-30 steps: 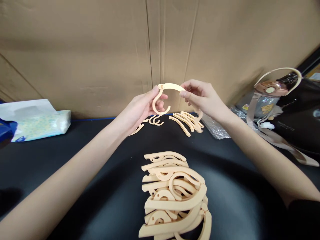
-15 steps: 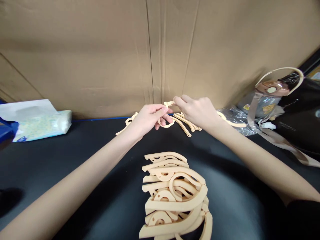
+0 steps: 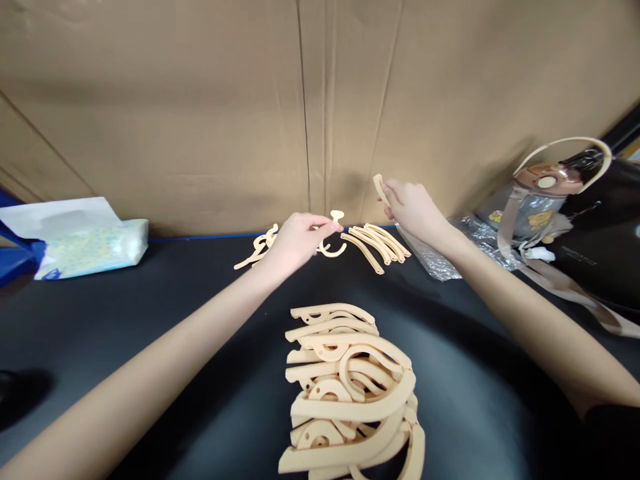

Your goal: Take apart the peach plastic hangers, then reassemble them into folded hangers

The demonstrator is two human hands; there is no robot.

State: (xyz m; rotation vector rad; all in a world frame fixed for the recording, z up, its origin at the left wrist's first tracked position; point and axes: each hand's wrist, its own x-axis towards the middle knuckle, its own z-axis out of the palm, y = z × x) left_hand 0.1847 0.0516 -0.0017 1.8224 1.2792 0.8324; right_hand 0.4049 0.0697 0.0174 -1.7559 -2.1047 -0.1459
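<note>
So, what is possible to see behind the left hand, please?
Behind the left hand, some pale pieces stick out on its left, on the black table. Brown cardboard stands farther back. Anything directly behind the palm is covered, so I cannot tell.

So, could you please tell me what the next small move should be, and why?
Probably bring the curved piece in the right hand toward the hook piece in the left hand: they are apart, and the hook piece's wide end pokes above the fingers.

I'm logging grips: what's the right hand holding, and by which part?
The right hand holds a curved cream piece by its lower end, upper end free.
</note>
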